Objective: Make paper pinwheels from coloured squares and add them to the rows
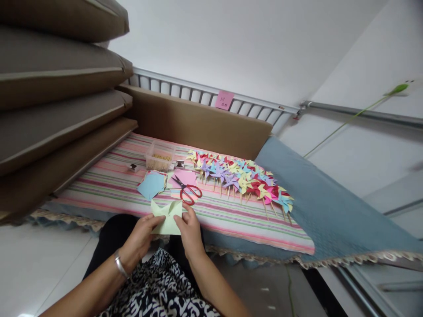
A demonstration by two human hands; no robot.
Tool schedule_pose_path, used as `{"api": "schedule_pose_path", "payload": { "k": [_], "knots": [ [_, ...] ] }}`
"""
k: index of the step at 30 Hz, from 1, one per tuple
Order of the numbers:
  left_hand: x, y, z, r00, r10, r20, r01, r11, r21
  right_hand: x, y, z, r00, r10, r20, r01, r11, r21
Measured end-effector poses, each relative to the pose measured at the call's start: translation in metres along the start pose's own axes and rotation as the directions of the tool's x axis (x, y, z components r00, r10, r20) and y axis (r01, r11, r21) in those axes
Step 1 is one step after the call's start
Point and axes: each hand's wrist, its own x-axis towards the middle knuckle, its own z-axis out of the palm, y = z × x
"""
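A pale green paper square (169, 223) with cut, partly lifted corners is held between both hands above my lap. My left hand (142, 233) pinches its left side, thumb on top. On the right side, my right hand (191, 229) grips the paper between thumb and fingers. Just beyond lie red-handled scissors (187, 191), partly over a pink paper stack (189, 177). A light blue paper stack (151, 185) rests to their left. Behind the stacks stands a clear plastic box (160, 155) with thin yellowish pieces in it.
Many-coloured pinwheels on sticks (244, 178) cover the right part of the striped cloth (211, 215). Small dark-and-silver items (133, 167) sit near the box. Stacked cushions (59, 83) rise at the left; a brown board (198, 121) stands behind.
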Motion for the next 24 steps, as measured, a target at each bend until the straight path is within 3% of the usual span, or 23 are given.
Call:
{"api": "schedule_pose_path", "payload": {
  "k": [2,5,8,10,16,24],
  "knots": [
    [0.003,0.002,-0.004,1.000,0.006,-0.029,-0.006,1.000,0.010,-0.009,-0.002,-0.012,0.980,-0.196,0.028,0.196,0.945,-0.261],
    [0.007,0.005,-0.007,0.999,0.013,-0.033,-0.012,1.000,0.016,-0.022,-0.002,-0.027,0.873,-0.426,0.238,0.484,0.693,-0.535],
    [0.008,0.004,-0.007,1.000,0.000,-0.030,0.001,1.000,0.028,-0.029,0.000,-0.032,0.796,-0.471,0.379,0.591,0.474,-0.653],
    [0.009,0.002,-0.006,1.000,0.003,-0.022,-0.002,0.999,0.042,-0.029,0.000,-0.030,0.781,-0.488,0.391,0.600,0.409,-0.688],
    [0.010,0.000,-0.009,1.000,0.014,-0.004,-0.014,0.996,0.083,-0.024,-0.008,-0.023,0.740,-0.534,0.408,0.641,0.378,-0.668],
    [0.011,-0.001,-0.008,1.000,0.026,-0.008,-0.024,0.989,0.143,-0.021,-0.012,-0.022,0.759,-0.498,0.419,0.631,0.407,-0.660]
  ]
}}
